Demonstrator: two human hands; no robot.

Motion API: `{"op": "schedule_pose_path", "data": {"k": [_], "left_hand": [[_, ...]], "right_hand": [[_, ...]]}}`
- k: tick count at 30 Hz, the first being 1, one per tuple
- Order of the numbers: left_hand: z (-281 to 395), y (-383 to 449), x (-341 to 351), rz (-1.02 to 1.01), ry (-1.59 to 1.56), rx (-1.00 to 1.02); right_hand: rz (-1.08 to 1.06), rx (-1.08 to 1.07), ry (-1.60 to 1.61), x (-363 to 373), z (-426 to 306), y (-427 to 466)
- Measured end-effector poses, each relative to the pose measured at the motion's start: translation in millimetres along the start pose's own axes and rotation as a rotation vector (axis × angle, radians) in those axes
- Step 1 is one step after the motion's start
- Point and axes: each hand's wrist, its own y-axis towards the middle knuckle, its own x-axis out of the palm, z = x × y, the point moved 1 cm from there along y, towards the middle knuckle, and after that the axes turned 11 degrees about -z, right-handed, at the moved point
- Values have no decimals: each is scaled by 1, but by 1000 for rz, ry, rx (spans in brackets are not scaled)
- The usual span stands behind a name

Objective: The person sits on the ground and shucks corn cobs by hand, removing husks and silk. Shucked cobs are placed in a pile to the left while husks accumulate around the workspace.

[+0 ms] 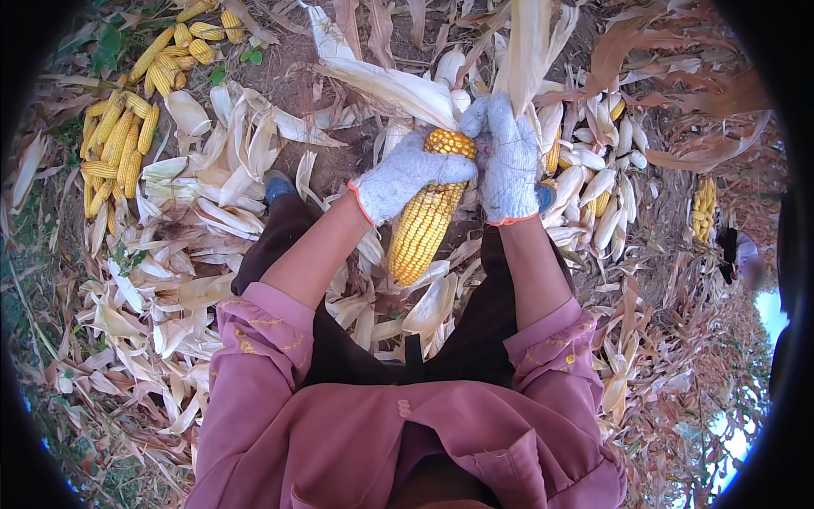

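A yellow ear of corn lies tilted in front of me, its kernels bare along most of its length. My left hand, in a white knit glove with an orange cuff, grips it near its upper end, thumb across the kernels. Against that upper end is my right hand, gloved the same way, its fingers closed at the base of a pale dry husk that sticks up past the fingertips. Another long strip of husk spreads up and left from the ear's end. The right palm is hidden.
Husked ears lie in a pile at left, more ears above it. Ears still in husks are heaped at right. Loose husks cover the ground around my legs. Far right, a person is beside another corn pile.
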Motion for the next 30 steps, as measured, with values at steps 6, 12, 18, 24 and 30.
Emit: {"op": "schedule_pose_path", "data": {"k": [6, 12, 18, 24, 30], "left_hand": [[-1, -4, -1, -44, -111, -64], [3, -9, 3, -56, -161, -6], [0, -9, -5, -123, -113, -91], [2, -11, -4, -146, -131, -61], [-8, -7, -3, -210, -269, -197]], "right_hand": [[62, -23, 229, 8, -1, 2], [-50, 21, 417, 3, -8, 1], [-146, 68, 521, 0, -13, -5], [-117, 107, 550, -1, -17, -8], [10, 83, 326, -2, -19, -4]]}}
